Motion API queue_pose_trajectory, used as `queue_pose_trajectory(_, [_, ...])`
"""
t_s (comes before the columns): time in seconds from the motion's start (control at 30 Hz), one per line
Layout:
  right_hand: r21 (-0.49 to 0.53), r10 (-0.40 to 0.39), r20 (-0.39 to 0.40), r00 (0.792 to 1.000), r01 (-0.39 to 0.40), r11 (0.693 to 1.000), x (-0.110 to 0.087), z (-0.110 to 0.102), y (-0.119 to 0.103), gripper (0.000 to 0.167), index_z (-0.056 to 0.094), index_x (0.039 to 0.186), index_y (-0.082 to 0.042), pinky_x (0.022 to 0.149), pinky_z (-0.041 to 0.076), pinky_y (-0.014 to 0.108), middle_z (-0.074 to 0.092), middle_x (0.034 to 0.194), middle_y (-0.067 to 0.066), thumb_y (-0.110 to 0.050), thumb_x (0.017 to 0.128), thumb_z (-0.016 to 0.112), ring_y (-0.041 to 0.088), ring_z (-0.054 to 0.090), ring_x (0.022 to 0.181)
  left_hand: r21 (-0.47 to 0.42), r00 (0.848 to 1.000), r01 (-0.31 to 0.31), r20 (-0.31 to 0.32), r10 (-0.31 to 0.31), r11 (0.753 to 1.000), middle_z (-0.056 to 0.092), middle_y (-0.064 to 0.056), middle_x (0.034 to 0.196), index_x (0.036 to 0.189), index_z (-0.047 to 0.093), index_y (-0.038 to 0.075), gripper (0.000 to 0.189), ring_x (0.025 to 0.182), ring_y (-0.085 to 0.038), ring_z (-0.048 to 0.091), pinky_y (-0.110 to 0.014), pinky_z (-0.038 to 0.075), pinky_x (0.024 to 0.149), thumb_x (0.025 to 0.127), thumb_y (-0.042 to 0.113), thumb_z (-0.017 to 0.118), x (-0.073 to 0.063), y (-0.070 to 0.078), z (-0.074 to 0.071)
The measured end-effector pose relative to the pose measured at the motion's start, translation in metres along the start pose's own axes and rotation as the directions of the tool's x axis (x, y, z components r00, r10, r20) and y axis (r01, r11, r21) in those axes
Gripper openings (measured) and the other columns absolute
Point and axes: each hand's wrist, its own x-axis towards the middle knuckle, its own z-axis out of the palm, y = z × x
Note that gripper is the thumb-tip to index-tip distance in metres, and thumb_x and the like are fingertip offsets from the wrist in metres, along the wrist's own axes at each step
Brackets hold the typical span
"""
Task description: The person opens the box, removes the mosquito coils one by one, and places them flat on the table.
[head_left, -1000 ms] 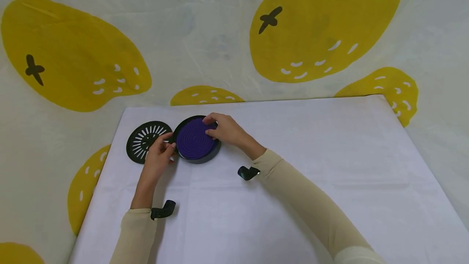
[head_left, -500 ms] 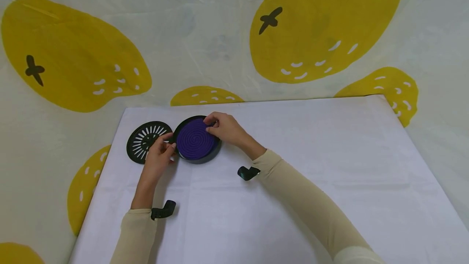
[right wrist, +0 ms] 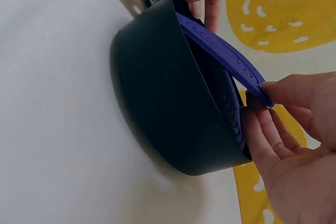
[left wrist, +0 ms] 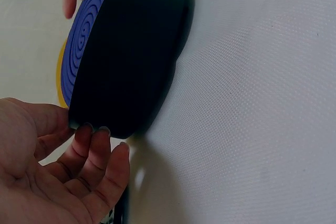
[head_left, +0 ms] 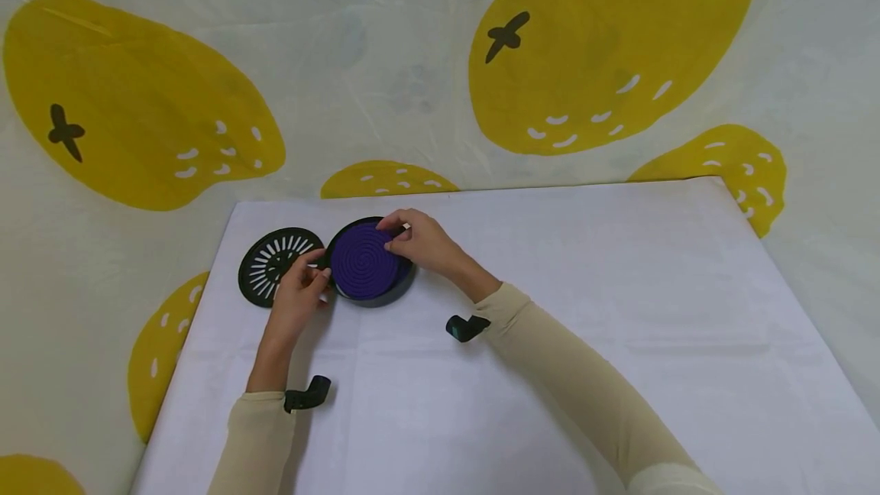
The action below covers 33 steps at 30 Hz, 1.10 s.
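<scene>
A dark round holder (right wrist: 152,87) stands on the white-covered table with a purple spiral-grooved coaster (head_left: 363,260) at its mouth. My right hand (head_left: 428,244) pinches the coaster's right edge between thumb and fingers. In the right wrist view the coaster is tilted, its pinched side raised above the rim and its far side down at the rim near the left hand. Below it, another grooved purple surface (right wrist: 229,103) shows inside the holder. My left hand (head_left: 299,292) grips the holder's left side, thumb at the rim and fingertips against the outer wall (left wrist: 126,51).
A black slotted disc (head_left: 256,260) lies flat left of the holder, partly behind the left hand. The white tabletop (head_left: 619,312) extends to the right and front. A lemon-print cloth (head_left: 392,98) hangs behind the table's back edge.
The coaster's right edge has risen with my right fingers, and the coaster has shifted slightly left over the holder. The left hand and holder have stayed in place.
</scene>
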Motion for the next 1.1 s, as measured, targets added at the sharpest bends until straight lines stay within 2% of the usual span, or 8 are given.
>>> queue_pose_trajectory(0.17, [-0.027, -0.012, 0.029, 1.000, 0.013, 1.000, -0.002, 0.001, 0.001, 0.024, 0.072, 0.116, -0.011, 0.075, 0.052, 0.022, 0.070, 0.106, 0.004, -0.009, 0.092, 0.074, 0.013, 0.063, 0.086, -0.006, 1.000, 0.016, 0.015, -0.016, 1.000, 0.058, -0.031, 0.106, 0.150, 0.045, 0.003, 0.047, 0.088, -0.035, 0.065, -0.042, 0.061, 0.067, 0.103, 0.005, 0.055, -0.009, 0.021, 0.000])
queue_pose_trajectory(0.27, [-0.034, -0.016, 0.046, 0.999, 0.017, 0.999, -0.003, 0.002, 0.001, 0.022, 0.072, 0.114, -0.012, 0.074, 0.053, 0.023, 0.069, 0.099, 0.003, -0.009, 0.092, 0.074, 0.013, 0.063, 0.086, 0.002, 1.000, 0.012, 0.015, -0.013, 1.000, 0.057, -0.032, 0.106, 0.149, 0.046, 0.001, 0.047, 0.088, -0.035, 0.066, -0.042, 0.061, 0.068, 0.103, 0.004, 0.055, -0.014, 0.029, 0.000])
queue_pose_trajectory(0.47, [0.027, 0.022, 0.056, 0.998, -0.024, 0.999, -0.005, 0.005, 0.003, 0.022, 0.070, 0.114, -0.010, 0.069, 0.061, 0.027, 0.065, 0.096, 0.007, -0.004, 0.093, 0.072, 0.017, 0.068, 0.078, 0.005, 1.000, 0.006, 0.013, -0.006, 1.000, 0.058, -0.031, 0.104, 0.148, 0.046, 0.001, 0.046, 0.086, -0.035, 0.066, -0.043, 0.061, 0.068, 0.103, 0.004, 0.055, -0.016, 0.031, 0.000])
queue_pose_trajectory(0.7, [0.077, 0.043, 0.033, 0.999, -0.045, 0.996, -0.007, 0.008, 0.005, 0.023, 0.070, 0.115, -0.009, 0.069, 0.062, 0.030, 0.063, 0.096, 0.009, -0.003, 0.093, 0.071, 0.019, 0.068, 0.077, 0.004, 1.000, 0.004, 0.017, -0.004, 1.000, 0.058, -0.032, 0.106, 0.148, 0.046, 0.001, 0.046, 0.088, -0.035, 0.066, -0.043, 0.062, 0.068, 0.103, 0.004, 0.055, -0.016, 0.031, 0.000])
queue_pose_trajectory(0.8, [0.089, 0.046, 0.025, 0.999, -0.048, 0.995, -0.008, 0.008, 0.005, 0.024, 0.070, 0.116, -0.009, 0.070, 0.062, 0.030, 0.064, 0.095, 0.009, -0.003, 0.093, 0.070, 0.019, 0.068, 0.077, -0.005, 1.000, 0.010, 0.020, -0.010, 1.000, 0.058, -0.032, 0.107, 0.149, 0.046, 0.001, 0.047, 0.088, -0.035, 0.066, -0.043, 0.062, 0.068, 0.103, 0.004, 0.055, -0.012, 0.026, -0.001])
queue_pose_trajectory(1.0, [0.130, 0.071, 0.003, 0.997, -0.071, 0.989, -0.008, 0.006, 0.009, 0.025, 0.069, 0.118, -0.010, 0.071, 0.062, 0.030, 0.067, 0.096, 0.008, -0.003, 0.094, 0.070, 0.017, 0.068, 0.080, -0.018, 1.000, 0.006, 0.014, -0.006, 1.000, 0.059, -0.026, 0.105, 0.151, 0.045, 0.007, 0.049, 0.086, -0.027, 0.066, -0.039, 0.061, 0.066, 0.104, 0.008, 0.056, 0.001, -0.002, -0.001])
queue_pose_trajectory(1.1, [0.154, 0.084, -0.011, 0.996, -0.081, 0.985, -0.009, 0.004, 0.009, 0.026, 0.070, 0.118, -0.011, 0.072, 0.062, 0.031, 0.067, 0.098, 0.008, -0.002, 0.094, 0.070, 0.018, 0.069, 0.080, -0.015, 1.000, -0.012, 0.007, 0.012, 1.000, 0.060, -0.025, 0.105, 0.152, 0.045, 0.009, 0.049, 0.085, -0.024, 0.065, -0.037, 0.061, 0.065, 0.104, 0.010, 0.057, 0.004, -0.009, -0.001])
